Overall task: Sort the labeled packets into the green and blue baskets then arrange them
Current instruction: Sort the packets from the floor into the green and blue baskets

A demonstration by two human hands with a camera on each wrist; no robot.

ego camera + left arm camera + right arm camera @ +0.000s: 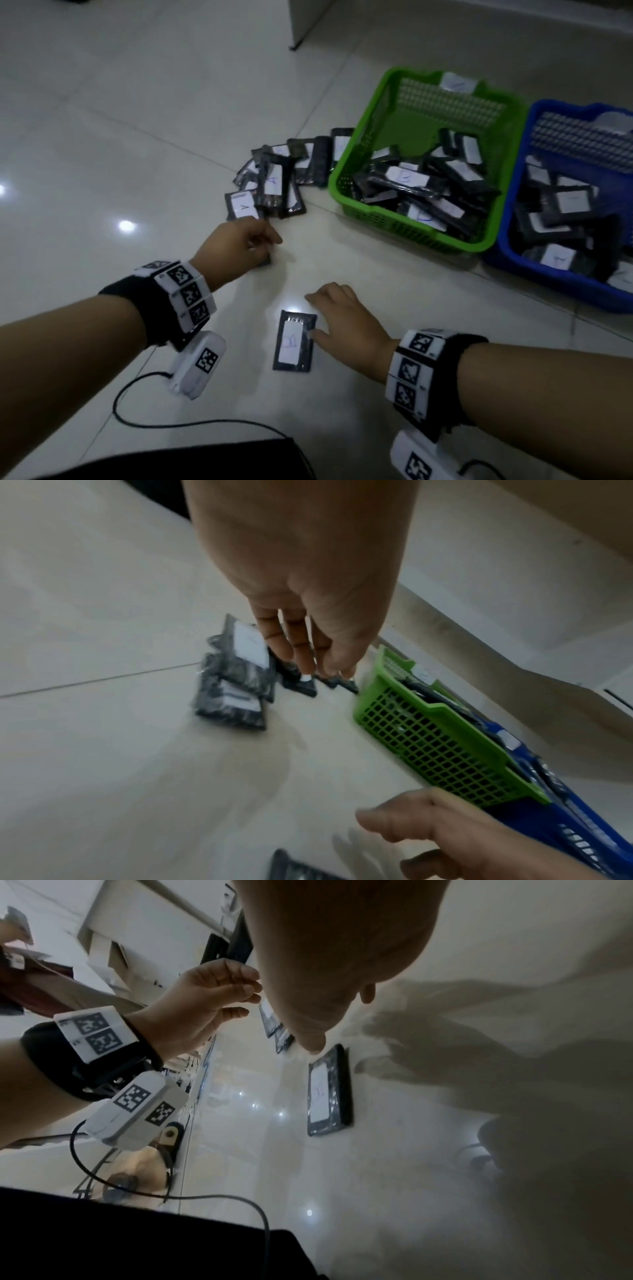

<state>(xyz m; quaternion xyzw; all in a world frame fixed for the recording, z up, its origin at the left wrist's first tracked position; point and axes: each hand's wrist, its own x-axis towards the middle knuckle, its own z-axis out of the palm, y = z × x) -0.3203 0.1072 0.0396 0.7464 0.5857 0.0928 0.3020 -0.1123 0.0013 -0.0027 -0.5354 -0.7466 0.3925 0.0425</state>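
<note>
A loose pile of black packets with white labels lies on the tiled floor left of the green basket. The blue basket stands right of it. Both hold several labelled packets. My left hand hovers at the pile's near edge, fingers loosely bent and holding nothing that I can see. My right hand lies spread on the floor, its thumb touching a single packet marked B.
A black cable loops over the floor near my left wrist. Dark cloth fills the bottom edge. A white cabinet corner stands behind the baskets. The tiles left of the pile are bare.
</note>
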